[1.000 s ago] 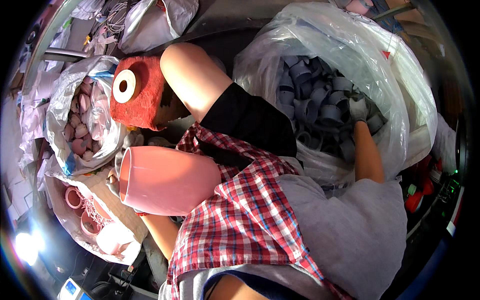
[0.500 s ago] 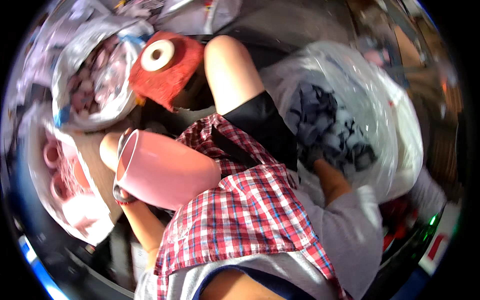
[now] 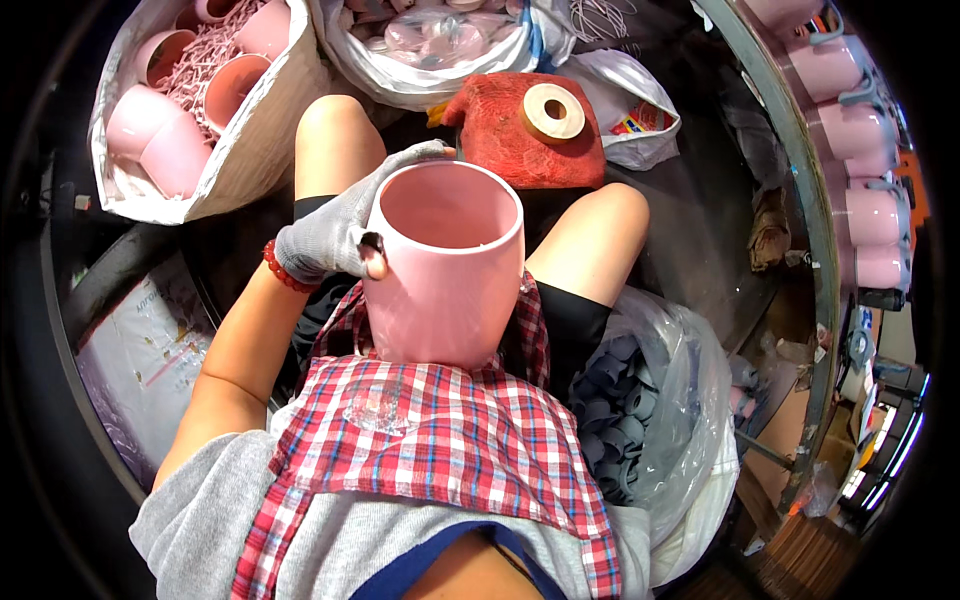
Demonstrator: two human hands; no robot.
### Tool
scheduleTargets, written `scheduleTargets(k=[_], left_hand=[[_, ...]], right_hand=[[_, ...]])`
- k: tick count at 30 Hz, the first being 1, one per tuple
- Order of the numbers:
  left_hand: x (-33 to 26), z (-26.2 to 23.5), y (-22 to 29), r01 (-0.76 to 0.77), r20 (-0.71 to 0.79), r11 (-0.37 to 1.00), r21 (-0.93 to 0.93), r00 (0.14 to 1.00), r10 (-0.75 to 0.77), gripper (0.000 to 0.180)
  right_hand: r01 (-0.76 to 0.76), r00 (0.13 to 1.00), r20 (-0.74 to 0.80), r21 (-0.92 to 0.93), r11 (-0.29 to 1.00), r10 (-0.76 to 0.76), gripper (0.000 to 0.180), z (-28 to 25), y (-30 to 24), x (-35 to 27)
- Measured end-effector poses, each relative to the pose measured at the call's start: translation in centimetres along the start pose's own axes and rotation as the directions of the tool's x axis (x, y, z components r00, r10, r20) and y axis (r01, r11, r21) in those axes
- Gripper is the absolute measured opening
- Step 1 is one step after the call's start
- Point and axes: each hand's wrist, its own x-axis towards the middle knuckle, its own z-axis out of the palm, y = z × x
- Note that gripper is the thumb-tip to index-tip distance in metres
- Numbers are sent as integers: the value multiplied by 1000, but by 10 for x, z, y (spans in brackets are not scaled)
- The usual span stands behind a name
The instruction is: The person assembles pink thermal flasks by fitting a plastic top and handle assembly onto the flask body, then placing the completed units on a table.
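The large tapered pink vessel (image 3: 445,315) has a smooth, glossy finish. The grey glove (image 3: 325,238) looks like matt knitted cloth; the red bead bracelet (image 3: 282,270) is shiny. Rough, fuzzy cloth covers the red block (image 3: 490,135), under a smooth, pale ring (image 3: 571,121) that looks like wood. The red plaid apron (image 3: 450,450) is woven cloth. Matt blue-grey curved pieces (image 3: 612,435) sit in a glossy clear plastic bag (image 3: 690,400); pink shreds (image 3: 203,62) look like paper.

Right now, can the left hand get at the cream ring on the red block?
Probably not without letting go: the left hand is holding the pink pot. Nothing covers the cream ring, though.
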Motion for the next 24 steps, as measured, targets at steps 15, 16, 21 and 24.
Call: scheduleTargets(k=[15, 16, 21, 24], left_hand=[[10, 2, -2, -28, 114, 979, 204, 993, 4, 133], [8, 4, 0, 19, 113, 992, 126, 993, -34, 133], [17, 18, 7, -43, 98, 991, 127, 995, 31, 133], [24, 25, 1, 30, 28, 996, 88, 999, -33, 130]], right_hand=[[58, 997, -56, 84, 995, -53, 59, -16, -5, 5], [63, 996, -62, 91, 994, -58, 59, -14, -9, 9], [121, 988, -118, 150, 981, -104, 60, 8, -34, 27], [133, 983, -148, 201, 971, -104, 61, 27, -51, 15]])
